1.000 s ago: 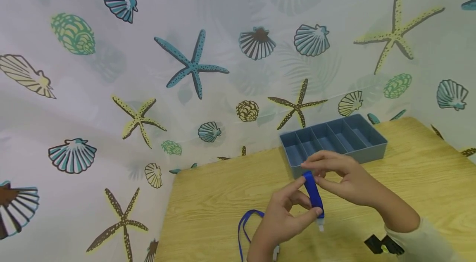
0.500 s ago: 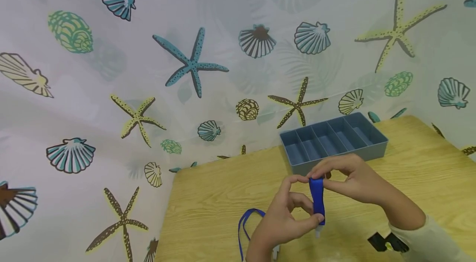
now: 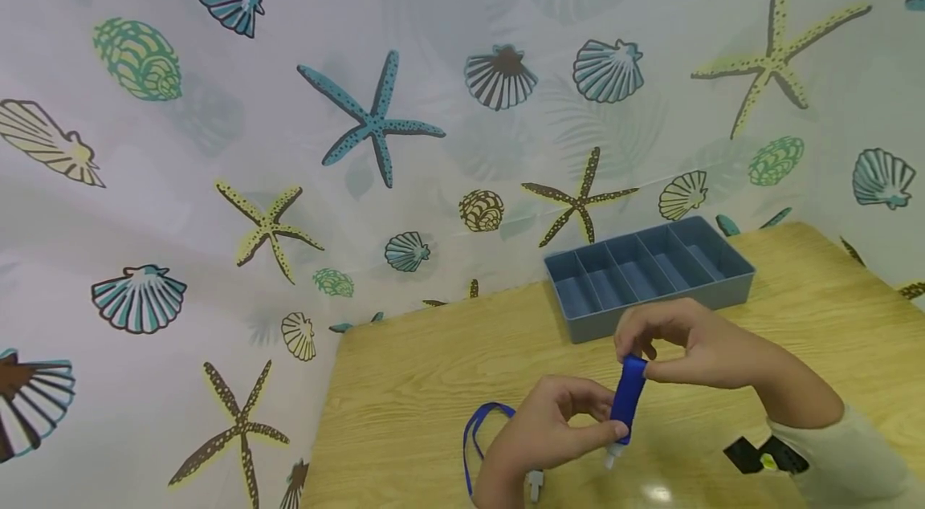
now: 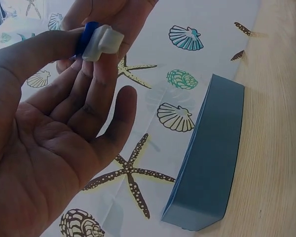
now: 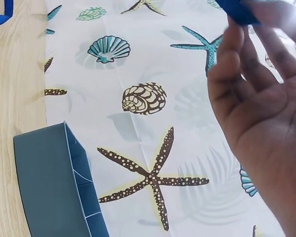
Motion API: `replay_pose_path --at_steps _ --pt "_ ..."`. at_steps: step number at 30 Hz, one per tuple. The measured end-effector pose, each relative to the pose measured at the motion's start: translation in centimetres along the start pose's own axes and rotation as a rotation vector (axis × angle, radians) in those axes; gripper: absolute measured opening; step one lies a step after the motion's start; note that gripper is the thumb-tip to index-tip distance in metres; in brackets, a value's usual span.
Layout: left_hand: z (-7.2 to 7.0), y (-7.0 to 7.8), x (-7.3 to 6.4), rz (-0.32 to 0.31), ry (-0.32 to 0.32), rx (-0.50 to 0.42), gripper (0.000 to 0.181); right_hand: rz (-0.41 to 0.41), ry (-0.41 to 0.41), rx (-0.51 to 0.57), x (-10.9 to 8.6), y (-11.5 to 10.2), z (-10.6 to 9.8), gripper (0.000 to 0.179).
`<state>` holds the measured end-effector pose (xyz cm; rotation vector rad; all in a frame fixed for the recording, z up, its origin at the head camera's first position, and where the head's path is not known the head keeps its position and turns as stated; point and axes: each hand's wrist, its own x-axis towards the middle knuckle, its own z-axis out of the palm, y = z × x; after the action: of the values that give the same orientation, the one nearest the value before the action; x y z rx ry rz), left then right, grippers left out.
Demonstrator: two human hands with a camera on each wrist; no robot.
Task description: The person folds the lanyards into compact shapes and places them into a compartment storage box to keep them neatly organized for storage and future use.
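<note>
Between both hands is a blue lanyard (image 3: 627,398), folded into a short flat bundle, with a white plastic clip (image 3: 613,456) sticking out at its lower end. My left hand (image 3: 552,425) pinches the lower part between thumb and fingers. At the upper end, the thumb and fingers of my right hand (image 3: 697,347) grip the blue band. The left wrist view shows the clip end-on beside the fingertips. In the right wrist view only a piece of the band shows at the top edge.
A second blue lanyard (image 3: 468,445) lies on the wooden table (image 3: 405,397), partly hidden behind the left forearm, with its pale clip (image 3: 535,485) beside the wrist. Beyond the hands stands a blue-grey divided tray (image 3: 726,296) against a patterned cloth (image 3: 433,3).
The right hand has moved a little right, its fingers now curled over the bundle's top. The left index finger has dropped from the upper end, and the bundle now leans right at the top.
</note>
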<state>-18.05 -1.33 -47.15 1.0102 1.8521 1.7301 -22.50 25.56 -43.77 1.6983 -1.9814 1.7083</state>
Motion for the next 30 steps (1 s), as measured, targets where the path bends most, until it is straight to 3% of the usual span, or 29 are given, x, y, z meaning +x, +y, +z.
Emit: replay_pose_path --at_steps 4,8,11,17,22,26,30 --pt "-0.3 -0.2 -0.1 0.023 -0.054 -0.043 0.023 -0.050 -0.134 0.141 -0.1 0.8 -1.1 0.045" --pt "-0.4 -0.1 -0.2 0.026 -0.071 -0.078 0.022 -0.055 -0.197 0.192 -0.1 1.0 -1.9 0.046" --pt "-0.5 0.1 -0.3 -0.009 -0.046 -0.083 0.023 -0.036 -0.197 0.166 -0.1 0.9 -2.0 0.053" --pt "-0.6 0.1 -0.5 -0.064 0.037 -0.062 0.025 0.042 -0.104 0.075 -0.5 0.5 -1.8 0.056" --pt "-0.6 0.3 -0.5 -0.073 0.059 -0.060 0.024 -0.043 -0.138 0.137 -0.6 0.8 -2.1 0.065" --pt "-0.5 0.4 -0.4 -0.056 0.050 -0.139 0.029 -0.100 -0.176 0.210 -0.4 1.0 -2.0 0.067" --pt "-0.6 0.3 -0.3 0.022 0.046 -0.201 0.030 -0.117 -0.141 0.280 -0.4 1.2 -1.8 0.068"
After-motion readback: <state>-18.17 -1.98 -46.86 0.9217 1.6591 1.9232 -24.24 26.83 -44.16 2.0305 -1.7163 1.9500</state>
